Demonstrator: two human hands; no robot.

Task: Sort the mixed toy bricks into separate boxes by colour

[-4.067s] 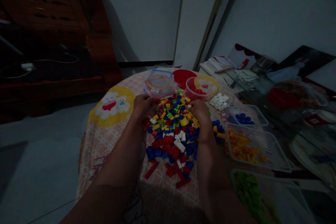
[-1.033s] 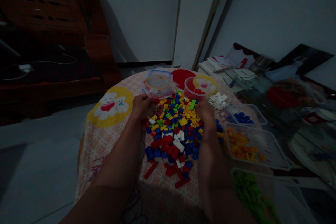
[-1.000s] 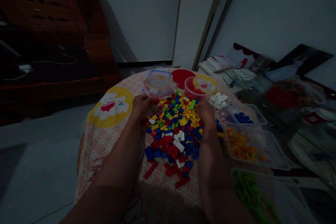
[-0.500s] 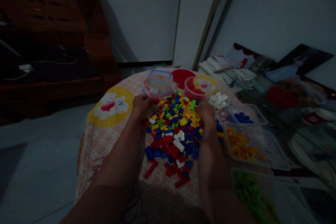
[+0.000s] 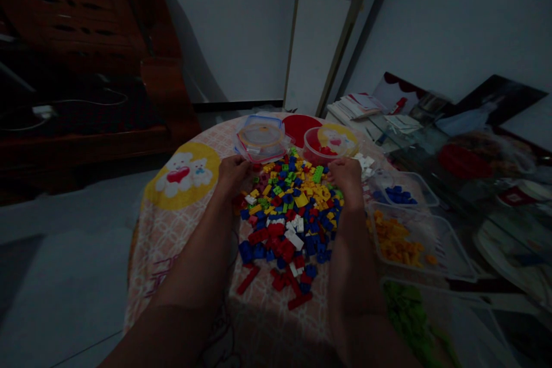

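Observation:
A loose heap of toy building bricks (image 5: 284, 230) in red, blue, yellow, green and white spreads over the middle of the table. My left hand (image 5: 234, 173) is at the heap's far left edge, beside some red bricks, its fingers curled together. Whatever those fingers hold is too dark and small to name. At the far right edge, close to a light green brick (image 5: 318, 173), my right hand (image 5: 346, 177) has its fingers bent and drawn together. I cannot make out what is in them. Just beyond it stands a round clear tub (image 5: 307, 152) with red bricks inside.
Stacked clear lids or boxes (image 5: 260, 137) lie at the back. White bricks (image 5: 366, 164) form a pile at right. Clear boxes hold blue bricks (image 5: 400, 194), orange-yellow bricks (image 5: 394, 241) and green bricks (image 5: 407, 313). A glass-topped table (image 5: 457, 207) with clutter adjoins the right.
My right hand has shifted slightly right, away from the heap, covering part of the white pile. My left hand stays almost where it was.

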